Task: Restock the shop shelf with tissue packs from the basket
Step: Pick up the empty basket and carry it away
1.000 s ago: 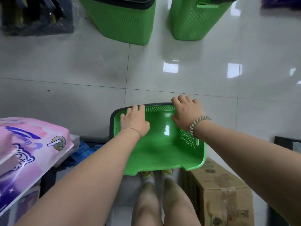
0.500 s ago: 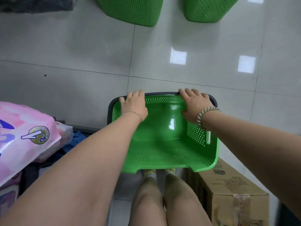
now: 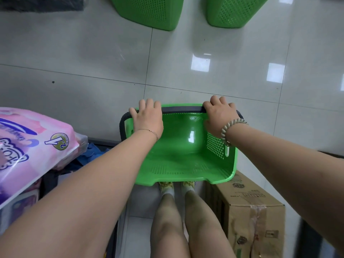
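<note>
Basket [image 3: 186, 157]: green, mouth toward the camera, no packs inside. Left grip [image 3: 147, 118] and right grip [image 3: 220, 116] are both clamped over its far rim, fingers curled past the edge. The dark handle [image 3: 181, 109] lies along that rim between them. The near rim hangs below the grips, over the feet; I cannot tell whether the basket touches the floor. A pink pack [image 3: 33, 146] lies left of the left grip on a stack; I cannot tell whether that is the shelf. A carton [image 3: 251, 211] sits under the right forearm, just beside the basket's near right corner. Two more green bins [image 3: 149, 12] stand well beyond the grips. Judgement: the load is out and the step is shifting the emptied basket. Keep both grips level, steer clear of the carton, and set it flat before releasing. Mind fingers caught against the handle.
</note>
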`<state>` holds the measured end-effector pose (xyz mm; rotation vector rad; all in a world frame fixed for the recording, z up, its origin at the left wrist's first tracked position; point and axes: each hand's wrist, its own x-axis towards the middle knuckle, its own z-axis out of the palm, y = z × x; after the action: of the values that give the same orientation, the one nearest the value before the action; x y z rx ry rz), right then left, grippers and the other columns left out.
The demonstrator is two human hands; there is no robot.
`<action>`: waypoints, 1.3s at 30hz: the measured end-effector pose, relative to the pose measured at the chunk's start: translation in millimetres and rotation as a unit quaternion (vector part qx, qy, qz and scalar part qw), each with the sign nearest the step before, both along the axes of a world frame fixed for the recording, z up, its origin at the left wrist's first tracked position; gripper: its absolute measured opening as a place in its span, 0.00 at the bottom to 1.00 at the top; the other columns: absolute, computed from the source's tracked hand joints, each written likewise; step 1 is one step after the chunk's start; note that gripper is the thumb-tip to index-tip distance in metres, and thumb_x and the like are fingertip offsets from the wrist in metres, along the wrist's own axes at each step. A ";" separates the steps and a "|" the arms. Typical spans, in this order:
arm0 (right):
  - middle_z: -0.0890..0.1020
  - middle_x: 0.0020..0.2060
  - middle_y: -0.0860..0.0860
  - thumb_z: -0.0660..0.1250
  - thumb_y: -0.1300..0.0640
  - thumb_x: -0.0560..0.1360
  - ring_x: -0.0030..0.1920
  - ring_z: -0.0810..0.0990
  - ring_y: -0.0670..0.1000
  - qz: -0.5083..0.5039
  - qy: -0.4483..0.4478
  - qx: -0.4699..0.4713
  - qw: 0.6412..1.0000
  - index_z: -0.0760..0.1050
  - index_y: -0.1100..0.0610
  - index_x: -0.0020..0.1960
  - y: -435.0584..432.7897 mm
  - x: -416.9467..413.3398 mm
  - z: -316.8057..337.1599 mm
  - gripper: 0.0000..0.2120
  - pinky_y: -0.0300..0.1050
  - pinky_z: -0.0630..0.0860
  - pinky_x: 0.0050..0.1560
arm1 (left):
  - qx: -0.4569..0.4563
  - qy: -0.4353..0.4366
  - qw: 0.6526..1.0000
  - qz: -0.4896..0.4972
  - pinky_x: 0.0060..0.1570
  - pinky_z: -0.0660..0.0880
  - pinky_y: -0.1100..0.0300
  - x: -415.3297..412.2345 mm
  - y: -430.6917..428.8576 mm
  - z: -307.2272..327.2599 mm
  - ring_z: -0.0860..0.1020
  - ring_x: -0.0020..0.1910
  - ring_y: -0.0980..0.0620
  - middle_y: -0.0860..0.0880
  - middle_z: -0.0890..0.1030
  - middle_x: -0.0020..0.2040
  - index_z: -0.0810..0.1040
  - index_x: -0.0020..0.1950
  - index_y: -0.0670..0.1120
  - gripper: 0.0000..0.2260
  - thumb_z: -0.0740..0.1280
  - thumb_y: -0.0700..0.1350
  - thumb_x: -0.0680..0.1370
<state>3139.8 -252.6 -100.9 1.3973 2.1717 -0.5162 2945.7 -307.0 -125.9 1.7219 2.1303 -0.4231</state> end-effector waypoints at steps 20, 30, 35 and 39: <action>0.75 0.49 0.47 0.57 0.52 0.79 0.54 0.74 0.51 0.021 0.015 -0.010 1.000 0.67 0.51 0.54 -18.6 5.1 117.7 0.05 0.54 0.64 0.62 | -0.069 -0.075 0.995 0.010 0.57 0.68 0.48 -16.3 -20.1 130.7 0.75 0.52 0.45 0.49 0.78 0.50 0.66 0.56 0.47 0.12 0.65 0.43 0.76; 0.76 0.48 0.50 0.60 0.51 0.77 0.52 0.75 0.53 0.019 0.067 0.053 0.996 0.69 0.53 0.52 46.9 -20.7 244.5 0.07 0.50 0.67 0.56 | 0.033 -0.095 0.995 0.020 0.51 0.70 0.52 -43.3 37.2 250.3 0.75 0.49 0.46 0.49 0.77 0.49 0.71 0.51 0.48 0.06 0.64 0.45 0.75; 0.75 0.47 0.50 0.63 0.51 0.76 0.51 0.74 0.53 0.020 0.097 0.088 0.991 0.69 0.54 0.51 84.3 -33.3 298.7 0.07 0.49 0.69 0.56 | 0.100 -0.110 0.988 0.045 0.48 0.70 0.54 -53.0 62.8 303.4 0.74 0.44 0.48 0.50 0.76 0.44 0.71 0.47 0.47 0.05 0.65 0.45 0.74; 0.73 0.44 0.48 0.63 0.49 0.76 0.49 0.73 0.51 0.058 0.114 0.102 0.987 0.69 0.53 0.51 124.7 -45.0 336.9 0.08 0.49 0.69 0.56 | 0.127 -0.107 0.984 0.068 0.49 0.73 0.54 -62.1 86.6 342.8 0.76 0.44 0.48 0.52 0.76 0.43 0.72 0.47 0.49 0.07 0.67 0.50 0.74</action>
<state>3094.8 -127.9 235.9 1.3609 2.5341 -0.4394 2883.6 -220.4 217.0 1.6499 2.1980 0.0738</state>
